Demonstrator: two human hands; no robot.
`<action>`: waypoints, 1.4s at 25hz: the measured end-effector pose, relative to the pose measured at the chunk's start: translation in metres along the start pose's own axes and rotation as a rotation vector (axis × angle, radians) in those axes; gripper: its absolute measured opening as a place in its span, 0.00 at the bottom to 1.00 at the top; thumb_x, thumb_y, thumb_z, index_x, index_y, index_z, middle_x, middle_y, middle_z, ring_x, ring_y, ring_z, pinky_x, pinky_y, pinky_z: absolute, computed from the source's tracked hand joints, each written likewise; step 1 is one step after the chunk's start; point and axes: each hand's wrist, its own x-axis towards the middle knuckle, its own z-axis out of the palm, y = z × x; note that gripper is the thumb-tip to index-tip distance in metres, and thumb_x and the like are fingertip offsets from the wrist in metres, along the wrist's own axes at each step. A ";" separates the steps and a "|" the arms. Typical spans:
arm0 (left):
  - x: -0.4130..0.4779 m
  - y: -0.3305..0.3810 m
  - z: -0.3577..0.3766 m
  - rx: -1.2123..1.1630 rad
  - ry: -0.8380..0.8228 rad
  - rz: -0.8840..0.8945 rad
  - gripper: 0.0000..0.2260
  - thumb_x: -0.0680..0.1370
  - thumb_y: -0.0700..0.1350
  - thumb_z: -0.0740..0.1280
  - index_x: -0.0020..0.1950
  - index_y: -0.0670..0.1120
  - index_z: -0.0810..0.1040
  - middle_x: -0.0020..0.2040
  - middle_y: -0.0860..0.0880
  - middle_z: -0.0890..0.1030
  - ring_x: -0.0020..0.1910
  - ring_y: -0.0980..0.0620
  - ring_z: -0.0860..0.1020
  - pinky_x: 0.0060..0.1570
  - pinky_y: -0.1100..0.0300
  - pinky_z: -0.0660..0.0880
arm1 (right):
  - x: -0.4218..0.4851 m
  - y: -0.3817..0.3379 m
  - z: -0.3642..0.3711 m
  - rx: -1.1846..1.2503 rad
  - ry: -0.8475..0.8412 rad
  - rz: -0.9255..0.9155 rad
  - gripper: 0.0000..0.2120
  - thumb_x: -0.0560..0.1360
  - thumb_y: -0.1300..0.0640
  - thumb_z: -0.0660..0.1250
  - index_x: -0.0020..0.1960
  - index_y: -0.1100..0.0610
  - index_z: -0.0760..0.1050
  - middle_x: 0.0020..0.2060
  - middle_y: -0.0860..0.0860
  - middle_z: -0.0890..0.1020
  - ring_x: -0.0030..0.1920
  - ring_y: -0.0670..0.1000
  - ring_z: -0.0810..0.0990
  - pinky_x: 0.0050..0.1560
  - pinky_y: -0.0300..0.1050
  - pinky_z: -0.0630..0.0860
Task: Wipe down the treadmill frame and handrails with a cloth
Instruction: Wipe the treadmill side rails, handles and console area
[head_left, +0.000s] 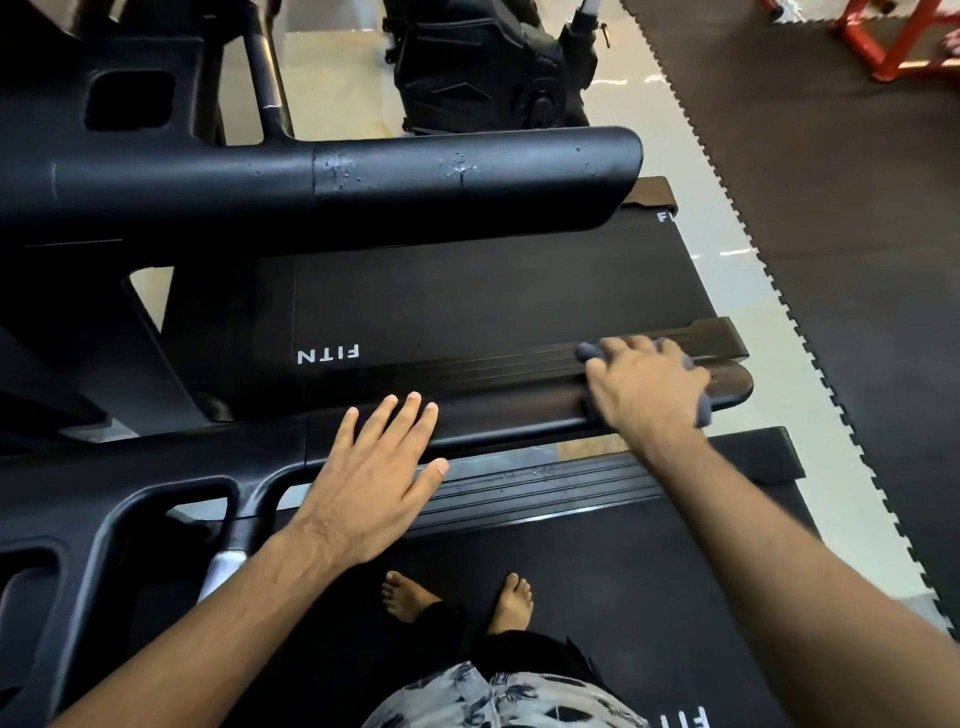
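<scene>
- You stand barefoot on the black belt (597, 597) of a treadmill. A second treadmill lies alongside, its belt (493, 301) printed with white letters "FITN".
- The room floor is pale glossy tile (691, 156). To the right it meets dark interlocking rubber mats (841, 218) with a toothed edge.
- The near handrail (509, 421) runs black and rounded between the two belts, from the console moulding on the left to its blunt end on the right.
- Your right grip (644, 384) sits on that handrail near its end, fingers curled over a grey cloth (589, 352). The cloth is pressed to the rail and shows past the fingertips and again under the heel of the palm.
- Your left grip (379, 478) holds nothing — it lies flat on the same handrail, fingers straight and slightly spread, well apart from the right.
- A rectangular recess (130, 98) is sunk in the far console moulding; its inside is too dark to tell what it holds.
- Below the handrail runs your treadmill's ribbed side rail (545, 486).
- The neighbouring machine's thick handrail (415, 176), scuffed with pale specks, crosses the upper view.
- Beyond it stands a bulky black machine (493, 67), and a red metal frame (883, 41) sits on the mats at top right.
- Your two bare feet (410, 597) point forward on the belt — a patterned garment (493, 696) shows at the bottom edge.
</scene>
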 end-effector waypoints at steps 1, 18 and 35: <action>0.001 0.002 0.000 -0.003 -0.001 0.003 0.33 0.77 0.64 0.35 0.80 0.52 0.43 0.81 0.52 0.46 0.79 0.53 0.42 0.77 0.46 0.44 | -0.011 -0.013 0.010 -0.040 0.060 -0.096 0.19 0.79 0.45 0.49 0.62 0.46 0.74 0.60 0.49 0.78 0.64 0.57 0.72 0.55 0.59 0.68; 0.022 0.033 0.000 -0.039 0.003 0.062 0.35 0.75 0.65 0.34 0.80 0.52 0.44 0.80 0.52 0.46 0.79 0.54 0.43 0.77 0.48 0.43 | -0.027 0.027 0.021 -0.034 0.169 -0.320 0.22 0.77 0.45 0.51 0.66 0.45 0.73 0.63 0.48 0.77 0.64 0.56 0.73 0.57 0.59 0.71; 0.062 0.083 -0.009 -0.042 -0.075 0.237 0.28 0.81 0.62 0.42 0.80 0.55 0.42 0.79 0.57 0.42 0.78 0.58 0.41 0.77 0.53 0.42 | -0.024 0.081 0.037 0.864 0.384 0.365 0.27 0.74 0.53 0.64 0.73 0.45 0.67 0.75 0.47 0.64 0.74 0.53 0.62 0.65 0.50 0.68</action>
